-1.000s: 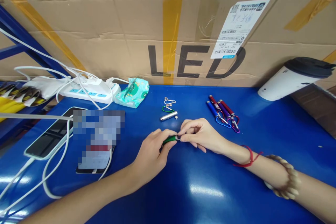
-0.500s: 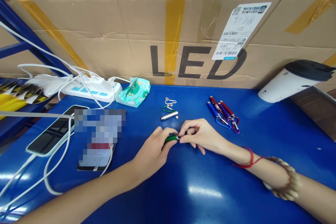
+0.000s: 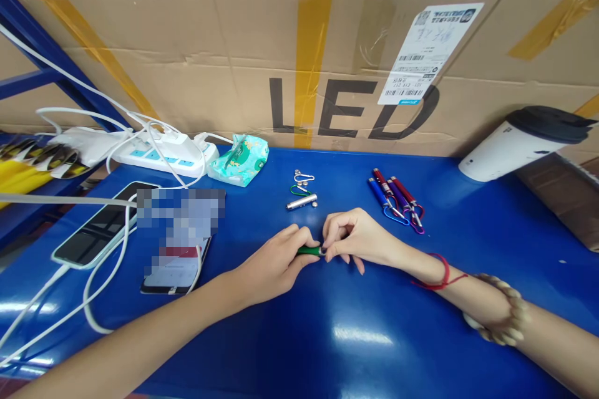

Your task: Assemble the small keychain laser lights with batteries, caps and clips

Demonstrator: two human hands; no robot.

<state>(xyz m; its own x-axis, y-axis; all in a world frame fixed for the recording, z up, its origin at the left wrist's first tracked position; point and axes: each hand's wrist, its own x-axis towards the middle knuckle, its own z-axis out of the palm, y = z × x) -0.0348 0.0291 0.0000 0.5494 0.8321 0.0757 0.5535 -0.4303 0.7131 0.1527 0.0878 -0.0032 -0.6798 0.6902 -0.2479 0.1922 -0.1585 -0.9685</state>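
My left hand [image 3: 276, 262] closed round green flashlight [image 3: 309, 251], thumb and fingers gripping barrel. My right hand [image 3: 353, 238] pinched shut on flashlight's end; end piece too small to identify. Flashlight held low over blue table [image 3: 355, 336], just nearer me than silver flashlight [image 3: 302, 202]. Bundle of red, blue, purple flashlights [image 3: 397, 201] right of silver one. Phone [image 3: 100, 230] far left of it.

Bright overhead light, glare on blue table [image 3: 360, 336], wide-angle edge distortion, sharp.
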